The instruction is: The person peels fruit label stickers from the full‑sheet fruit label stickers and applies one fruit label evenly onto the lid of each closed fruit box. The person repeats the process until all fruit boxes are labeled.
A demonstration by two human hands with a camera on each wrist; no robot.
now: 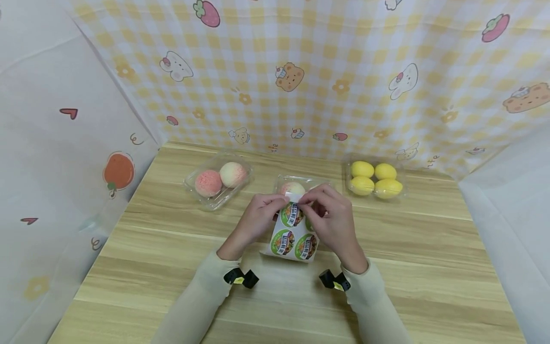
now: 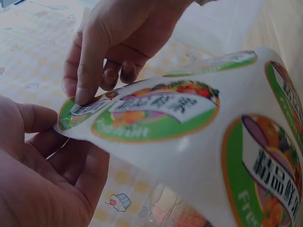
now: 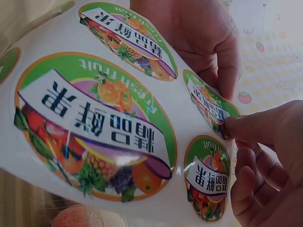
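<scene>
Left hand (image 1: pixel 260 215) and right hand (image 1: pixel 333 217) pinch the sticker sheet (image 1: pixel 294 235) at twelve o'clock (look, it's bowing!); an uneven tug could tear it.

We see a white paper sheet (image 2: pixel 189 153) in our grip, patterned with round green orange-rimmed stickers (image 3: pixel 97 126); beyond it, yellow-and-white checked cloth (image 1: pixel 343 48).

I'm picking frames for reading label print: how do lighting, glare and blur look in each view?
Head: fairly even light, though print on the sticker sheet is small; left wrist: dim foreground, a pale sheen on the sticker sheet, smeared lettering on the middle label; right wrist: also dim, but the largest label is crisp, while the curtain behind looks soft and washed out.
</scene>
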